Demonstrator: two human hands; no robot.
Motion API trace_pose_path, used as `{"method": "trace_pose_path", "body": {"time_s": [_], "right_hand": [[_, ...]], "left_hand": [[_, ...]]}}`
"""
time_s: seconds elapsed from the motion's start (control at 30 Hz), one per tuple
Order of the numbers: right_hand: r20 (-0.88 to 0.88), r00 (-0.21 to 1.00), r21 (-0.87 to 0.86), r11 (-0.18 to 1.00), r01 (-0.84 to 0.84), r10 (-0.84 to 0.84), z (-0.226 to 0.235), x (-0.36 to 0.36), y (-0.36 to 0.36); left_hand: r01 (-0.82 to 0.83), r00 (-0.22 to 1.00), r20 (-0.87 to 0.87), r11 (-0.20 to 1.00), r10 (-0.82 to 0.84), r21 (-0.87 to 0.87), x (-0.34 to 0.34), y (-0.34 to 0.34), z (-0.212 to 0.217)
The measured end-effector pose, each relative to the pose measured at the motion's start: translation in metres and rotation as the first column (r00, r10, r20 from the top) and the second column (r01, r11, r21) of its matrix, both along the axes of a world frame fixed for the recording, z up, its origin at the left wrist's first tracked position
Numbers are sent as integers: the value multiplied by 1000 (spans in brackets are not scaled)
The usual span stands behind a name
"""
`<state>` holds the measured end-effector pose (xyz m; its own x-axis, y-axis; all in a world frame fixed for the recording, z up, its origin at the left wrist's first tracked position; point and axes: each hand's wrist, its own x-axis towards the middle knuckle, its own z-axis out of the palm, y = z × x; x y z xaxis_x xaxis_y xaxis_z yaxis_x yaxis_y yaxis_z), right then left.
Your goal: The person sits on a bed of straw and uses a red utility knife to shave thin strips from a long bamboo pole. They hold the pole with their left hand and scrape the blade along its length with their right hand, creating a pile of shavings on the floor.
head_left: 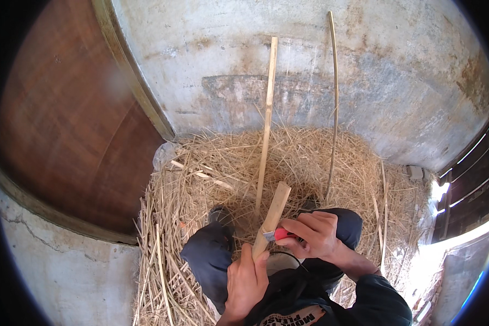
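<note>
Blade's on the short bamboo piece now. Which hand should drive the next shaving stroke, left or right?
Right, most likely. The right hand grips the red-handled knife, its blade against the bamboo piece. The left hand is wrapped around the piece's lower end, steadying it, so it is better kept as the support.

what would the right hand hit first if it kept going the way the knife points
The right hand points its red-handled knife leftward, blade against the short bamboo piece held by the left hand. It would probably meet that piece first.
</note>
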<state>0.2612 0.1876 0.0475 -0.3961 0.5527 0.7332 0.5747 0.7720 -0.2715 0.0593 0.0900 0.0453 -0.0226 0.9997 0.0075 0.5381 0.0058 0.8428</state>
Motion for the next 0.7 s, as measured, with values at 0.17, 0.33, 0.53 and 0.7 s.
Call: {"method": "trace_pose_path", "body": {"time_s": [0.17, 0.33, 0.53, 0.7], "right_hand": [[-31, 998, 55, 997, 55, -53, 3, 4, 14], [-176, 944, 110, 948, 300, -278, 0, 33, 47], [-306, 876, -305, 910, 280, -372, 29, 91, 100], [-345, 938, -654, 712, -254, 18, 33, 33, 56]], "left_hand": [[9, 1000, -9, 1000, -8, 13, -2, -3, -7], [53, 999, 2, 999, -53, 1, -2, -22, -13], [101, 974, 223, 967, -47, -235, -19, -35, -36], [433, 496, 867, 851, 49, -296, -37, -6, -59]]}}
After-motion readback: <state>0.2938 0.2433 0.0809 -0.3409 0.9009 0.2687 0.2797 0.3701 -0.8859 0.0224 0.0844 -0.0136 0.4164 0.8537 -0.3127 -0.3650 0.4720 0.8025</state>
